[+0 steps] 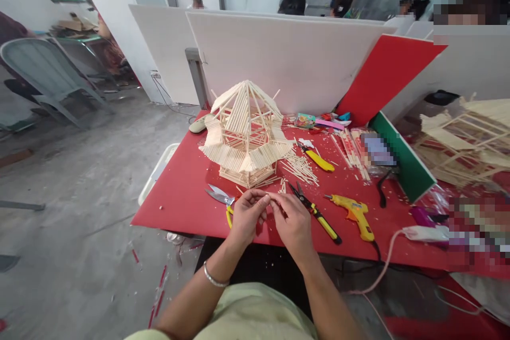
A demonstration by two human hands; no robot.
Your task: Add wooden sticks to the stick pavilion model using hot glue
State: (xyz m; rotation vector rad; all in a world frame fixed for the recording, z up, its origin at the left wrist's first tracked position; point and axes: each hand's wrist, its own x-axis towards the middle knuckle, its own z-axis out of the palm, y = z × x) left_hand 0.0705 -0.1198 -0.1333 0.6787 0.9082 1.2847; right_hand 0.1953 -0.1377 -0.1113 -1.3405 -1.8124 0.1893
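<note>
My left hand (249,213) and my right hand (291,218) meet at the fingertips over the front of the red table. Both are closed in a pinch; whatever lies between the fingers is too small to make out. Just beyond them stands a pavilion model (247,138) built of pale wooden sticks, its roof partly covered with stick rows. Yellow-handled scissors (221,195) lie beside my left hand, partly hidden by it. To the right of my right hand rest black and yellow pliers (316,213) and a yellow hot glue gun (356,213).
Cut sticks (300,167) are heaped right of the model, near a yellow-handled cutter (319,159). Packs of sticks (350,154) and a phone (378,150) lie further right, by a green board (404,159). White panels (279,58) stand behind the table (171,202).
</note>
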